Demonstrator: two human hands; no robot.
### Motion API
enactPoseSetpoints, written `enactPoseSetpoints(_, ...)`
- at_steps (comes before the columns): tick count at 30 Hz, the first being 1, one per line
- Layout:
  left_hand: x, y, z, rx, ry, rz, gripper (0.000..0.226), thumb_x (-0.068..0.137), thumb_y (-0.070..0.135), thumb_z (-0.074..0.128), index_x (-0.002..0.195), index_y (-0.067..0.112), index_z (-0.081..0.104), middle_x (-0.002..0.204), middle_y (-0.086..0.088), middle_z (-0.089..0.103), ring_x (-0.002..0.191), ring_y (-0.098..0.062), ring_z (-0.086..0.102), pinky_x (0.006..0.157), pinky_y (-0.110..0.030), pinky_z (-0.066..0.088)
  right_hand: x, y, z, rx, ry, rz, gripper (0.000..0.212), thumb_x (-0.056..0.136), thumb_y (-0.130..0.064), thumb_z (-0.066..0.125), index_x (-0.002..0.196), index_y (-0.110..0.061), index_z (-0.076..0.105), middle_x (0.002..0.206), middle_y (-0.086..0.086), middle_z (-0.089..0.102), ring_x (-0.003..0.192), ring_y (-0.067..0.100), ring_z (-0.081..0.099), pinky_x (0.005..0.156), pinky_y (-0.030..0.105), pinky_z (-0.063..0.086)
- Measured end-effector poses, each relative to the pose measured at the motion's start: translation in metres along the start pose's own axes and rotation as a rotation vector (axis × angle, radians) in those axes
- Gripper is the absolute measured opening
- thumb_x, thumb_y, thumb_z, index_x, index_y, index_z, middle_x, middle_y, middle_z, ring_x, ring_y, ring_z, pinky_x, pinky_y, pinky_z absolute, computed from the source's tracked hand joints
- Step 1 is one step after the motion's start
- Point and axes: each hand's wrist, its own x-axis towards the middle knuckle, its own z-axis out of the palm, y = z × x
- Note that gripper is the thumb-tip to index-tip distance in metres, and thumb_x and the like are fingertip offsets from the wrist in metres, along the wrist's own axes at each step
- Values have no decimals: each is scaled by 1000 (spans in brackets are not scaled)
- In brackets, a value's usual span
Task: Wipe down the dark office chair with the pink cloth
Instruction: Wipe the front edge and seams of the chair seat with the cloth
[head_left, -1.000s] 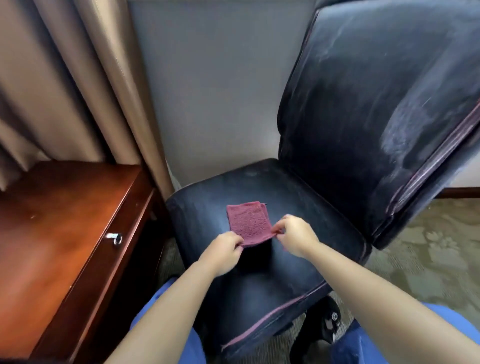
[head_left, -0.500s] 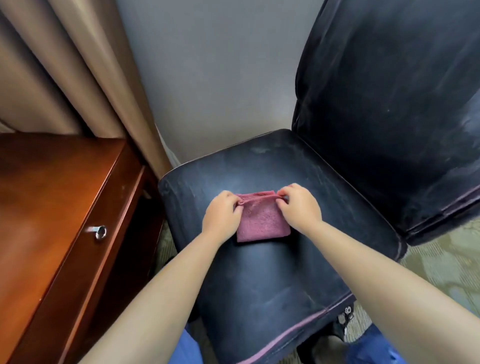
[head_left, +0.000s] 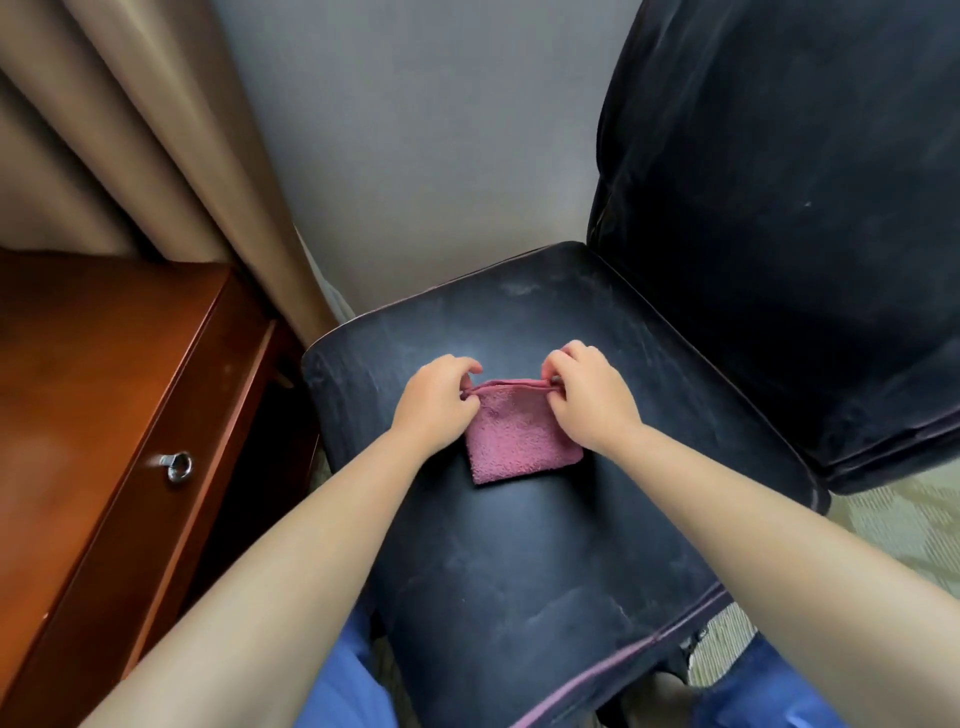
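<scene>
The dark office chair (head_left: 545, 571) fills the middle and right, its seat dusty and scuffed, its tall backrest (head_left: 789, 208) rising at the right. A small folded pink cloth (head_left: 517, 441) lies flat on the seat's middle. My left hand (head_left: 434, 402) pinches the cloth's far left corner. My right hand (head_left: 589, 397) pinches its far right corner. The folded far edge is stretched between the two hands.
A reddish wooden desk (head_left: 88, 415) with a metal drawer knob (head_left: 176, 466) stands close on the left. Beige curtains (head_left: 156, 130) hang behind it, next to a grey wall (head_left: 415, 156). Patterned carpet (head_left: 904, 525) shows at the right, my blue trouser legs (head_left: 348, 686) below.
The cloth was folded over toward me and now lies flat on the seat. Both hands shifted from its near corners to its far edge. The view moved closer and tilted down.
</scene>
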Motion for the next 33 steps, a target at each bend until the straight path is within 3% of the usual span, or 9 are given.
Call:
enactPoseSetpoints(9,-87,-3,17,-41,94,221,41,73,-10,62,111,4,67,97,-9,66,92,-26,62,84,-24,41,-86,15,5,-44,18,-292,22,64,3,69,81,-11,65,88,4,62,80,30,58,60,34,50)
enactPoseSetpoints(12,-103,-2,28,19,24,198,45,73,-9,57,111,10,69,101,-8,69,99,-29,61,87,-29,44,-99,12,12,-46,-23,-245,18,63,-7,66,79,-13,70,90,3,65,84,31,61,67,36,52)
enactPoseSetpoints(16,-104,12,24,-153,189,39,48,72,-13,47,106,11,71,98,-6,69,94,-23,62,85,-23,44,-92,-11,5,119,74,-186,35,68,-18,39,83,-10,71,99,2,67,94,25,62,82,32,46)
enactPoseSetpoints(22,-96,11,25,-343,207,-155,44,85,-6,49,121,14,62,102,2,72,102,-17,63,94,-34,46,-77,-28,13,-76,-361,-374,67,70,-40,19,109,-23,70,128,-8,55,124,13,44,114,32,18)
enactPoseSetpoints(25,-97,3,31,-346,116,-140,42,85,0,60,125,14,60,99,5,73,100,-11,64,96,-29,47,-74,-24,9,-58,-361,-264,46,91,-39,30,85,-18,71,124,-11,58,116,10,49,108,27,24)
enactPoseSetpoints(28,-99,4,33,-514,168,-220,42,82,-6,63,120,12,63,95,5,70,94,-9,66,96,-25,48,-71,-24,15,-54,-92,-232,38,92,-29,42,72,-7,66,87,4,66,85,29,61,75,30,41)
enactPoseSetpoints(29,-101,2,34,-487,210,-235,41,82,-6,63,119,11,63,101,3,69,98,-11,64,97,-23,46,-71,-26,20,-56,-34,-268,35,89,-29,42,78,-7,67,86,6,64,83,31,61,71,32,44)
enactPoseSetpoints(31,-107,-7,35,-304,274,-245,40,82,-2,64,121,10,62,119,0,64,113,-17,57,100,-20,37,-69,-34,31,-66,-131,-316,35,90,-34,44,112,-14,64,118,8,60,111,30,55,90,38,43)
enactPoseSetpoints(33,-117,-17,34,-189,255,-272,43,84,6,66,127,10,58,132,-2,56,126,-20,46,104,-20,28,-71,-39,40,-148,-330,-290,50,95,-45,33,142,-28,37,151,3,31,139,24,27,112,44,19)
